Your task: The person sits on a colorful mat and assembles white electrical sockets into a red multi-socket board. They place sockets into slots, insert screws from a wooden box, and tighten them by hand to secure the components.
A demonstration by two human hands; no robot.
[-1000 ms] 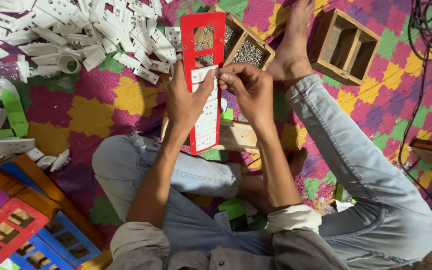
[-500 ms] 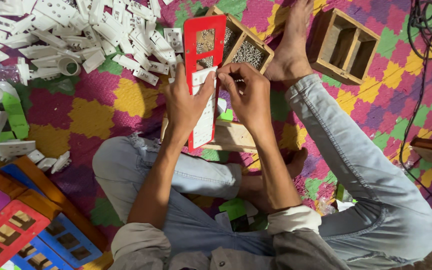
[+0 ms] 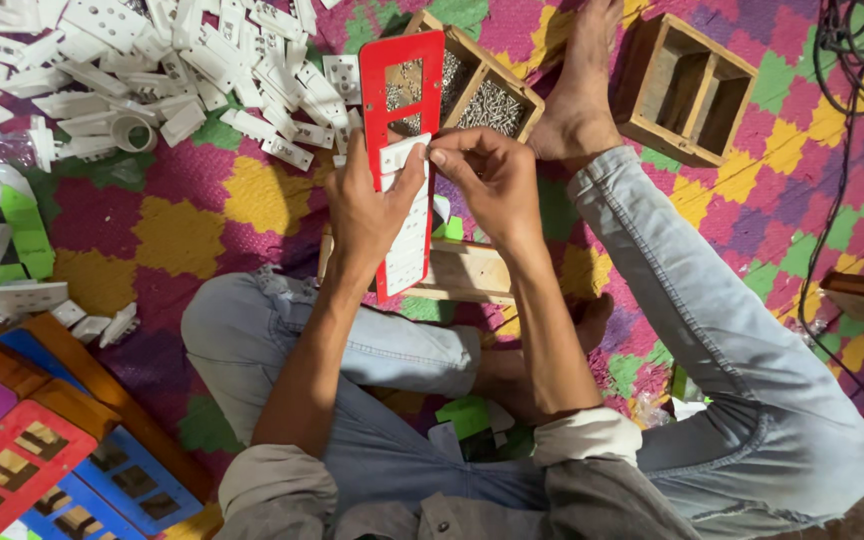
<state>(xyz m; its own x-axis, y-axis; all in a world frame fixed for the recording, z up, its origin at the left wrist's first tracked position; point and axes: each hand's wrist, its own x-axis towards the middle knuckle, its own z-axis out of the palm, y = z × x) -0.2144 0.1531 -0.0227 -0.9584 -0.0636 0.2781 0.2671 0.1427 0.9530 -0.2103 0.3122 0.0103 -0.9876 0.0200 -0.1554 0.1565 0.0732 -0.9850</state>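
My left hand (image 3: 372, 215) grips the red panel (image 3: 404, 120) upright over my lap (thumb across its face); my right hand (image 3: 487, 175), wrist bent, pinches a white insert (image 3: 399, 155) against it.

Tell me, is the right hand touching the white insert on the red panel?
Touching: the head view shows the right hand pinching the white insert against the red panel.

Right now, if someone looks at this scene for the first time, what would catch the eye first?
First the long red plate at the centre, held upright by the left hand while the right hand presses a white insert into it. Next, the heap of white plastic parts on the colourful mat at upper left, and the wooden box of screws behind the plate.
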